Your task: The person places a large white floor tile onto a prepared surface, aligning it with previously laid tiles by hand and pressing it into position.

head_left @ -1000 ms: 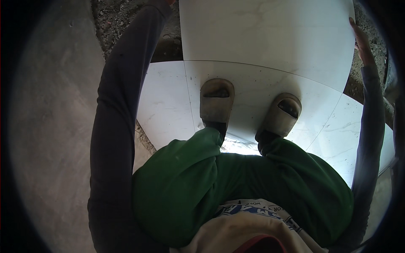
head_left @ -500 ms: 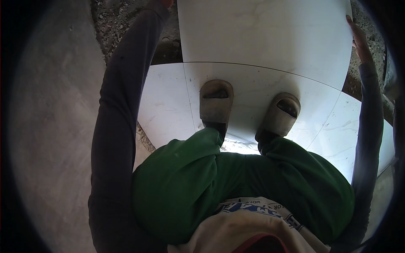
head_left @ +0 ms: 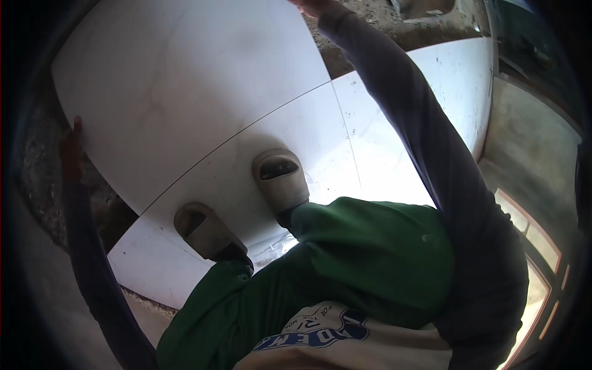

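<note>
A large white, faintly veined tile [head_left: 203, 68] spans the upper left, bordering the tiled floor [head_left: 431, 111] along a thin dark seam. My left hand [head_left: 72, 148] grips its left edge, fingers along the side. At the top, my right hand [head_left: 311, 7] is at the tile's far right edge, its fingers mostly cut off by the frame. My feet, in brown slides [head_left: 277, 185], rest on the tiles just below the seam, under green trousers.
Rough bare ground [head_left: 46, 160] shows beside the large tile at left and at top right. A dark glassy surface [head_left: 530, 43] stands at the upper right, a concrete surface [head_left: 515, 117] below it, and pale, orange-edged panels [head_left: 536, 234] at lower right.
The view has swung sharply, so the large tile now appears at upper left. My left hand has come into view on its edge; my right hand now appears at the top, mostly cropped.
</note>
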A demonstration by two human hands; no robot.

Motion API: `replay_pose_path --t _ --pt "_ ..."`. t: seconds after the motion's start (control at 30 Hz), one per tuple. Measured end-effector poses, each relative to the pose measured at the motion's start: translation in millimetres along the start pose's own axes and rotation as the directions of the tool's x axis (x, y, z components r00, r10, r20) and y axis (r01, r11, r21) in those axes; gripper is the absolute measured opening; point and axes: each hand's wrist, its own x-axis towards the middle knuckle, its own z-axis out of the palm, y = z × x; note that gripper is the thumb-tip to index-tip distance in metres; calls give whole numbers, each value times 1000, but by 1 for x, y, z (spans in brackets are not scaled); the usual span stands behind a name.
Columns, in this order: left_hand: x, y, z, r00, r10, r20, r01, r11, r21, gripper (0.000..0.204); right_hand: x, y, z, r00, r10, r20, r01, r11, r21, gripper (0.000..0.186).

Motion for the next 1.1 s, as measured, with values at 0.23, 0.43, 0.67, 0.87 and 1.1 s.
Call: replay_pose_path --t 0.23,0.43,0.67,0.87,1.1 --pt "12 -16 0 1000 2 -26 0 998 69 67 4 4 2 993 -116 -7 117 990 83 100" --pt "23 -28 -4 1000 -2 -30 6 990 141 67 -12 -12 -1 998 -62 -21 62 998 1 95" --pt "16 -18 -7 999 23 -37 -17 987 162 73 -41 -44 -7 992 95 88 -101 993 57 88" --pt "17 -23 -10 987 139 76 -157 907 391 74 -32 -15 -13 1000 23 -6 -22 993 120 98" --pt "-45 52 10 986 -108 -125 89 985 -148 60 19 23 -10 990 -128 66 136 982 -133 53"
